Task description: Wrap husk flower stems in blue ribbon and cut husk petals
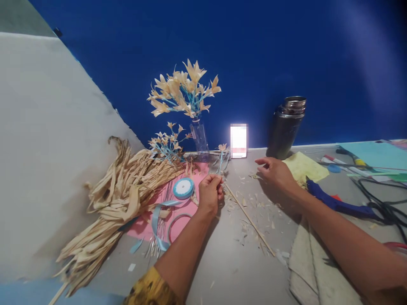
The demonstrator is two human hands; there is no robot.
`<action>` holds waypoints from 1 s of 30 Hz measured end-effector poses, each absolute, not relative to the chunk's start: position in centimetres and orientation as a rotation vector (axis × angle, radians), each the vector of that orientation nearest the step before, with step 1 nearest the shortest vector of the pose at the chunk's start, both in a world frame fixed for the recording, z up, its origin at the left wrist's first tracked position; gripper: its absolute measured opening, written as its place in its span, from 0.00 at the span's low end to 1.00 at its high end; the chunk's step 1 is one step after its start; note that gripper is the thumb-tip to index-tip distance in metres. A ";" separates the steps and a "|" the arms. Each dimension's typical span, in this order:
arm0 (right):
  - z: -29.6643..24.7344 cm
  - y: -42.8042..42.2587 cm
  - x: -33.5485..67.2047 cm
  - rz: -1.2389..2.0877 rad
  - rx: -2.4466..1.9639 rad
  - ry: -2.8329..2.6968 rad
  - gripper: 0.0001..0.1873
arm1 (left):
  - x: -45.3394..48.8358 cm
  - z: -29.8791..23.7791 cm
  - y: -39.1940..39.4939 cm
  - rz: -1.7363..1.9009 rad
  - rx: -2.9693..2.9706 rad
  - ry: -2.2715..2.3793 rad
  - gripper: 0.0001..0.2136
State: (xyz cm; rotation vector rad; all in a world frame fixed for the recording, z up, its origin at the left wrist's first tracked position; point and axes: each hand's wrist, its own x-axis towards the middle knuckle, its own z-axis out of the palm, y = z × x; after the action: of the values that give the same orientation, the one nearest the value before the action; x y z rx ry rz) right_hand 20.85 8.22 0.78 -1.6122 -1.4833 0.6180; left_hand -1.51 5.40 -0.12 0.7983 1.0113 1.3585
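In the middle of the table my left hand (pixel 210 190) is closed, pinching the thin blue stem of a small flower made of pale dried husk (pixel 222 148). The flower points up above my fingers. Further right, my right hand (pixel 276 173) hovers over or rests on the table with fingers apart and nothing visible in them, in front of a dark flask (pixel 286 127). Between the hands lies a thin wooden stick (pixel 249 220). Just left of my left hand are a roll of light blue ribbon (pixel 183 188) and a pink sheet (pixel 143 226).
A bunch of dried husks (pixel 117 199) spreads at left. Behind it, husk flowers (pixel 182 87) stand in a clear bottle (pixel 199 137). A bright phone-like screen (pixel 239 141) leans on the blue wall. At right are a blue glue gun (pixel 337 203), black cable (pixel 378 195) and cloth (pixel 313 262).
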 end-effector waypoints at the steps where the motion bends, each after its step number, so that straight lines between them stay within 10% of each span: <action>1: 0.9 8.2 20.9 0.555 -1.635 -1.509 0.10 | -1.5 -0.2 5.4 1.362 0.796 1.014 0.14; 30: 1.6 4.6 17.6 0.305 -1.550 -2.714 0.10 | -1.7 0.5 5.2 1.433 0.811 1.010 0.12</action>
State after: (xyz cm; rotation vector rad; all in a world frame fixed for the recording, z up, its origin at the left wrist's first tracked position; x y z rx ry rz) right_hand 17.60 4.62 1.60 -1.5497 -2.7140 0.3050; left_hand -1.72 5.21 0.55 0.8114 1.0102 1.4330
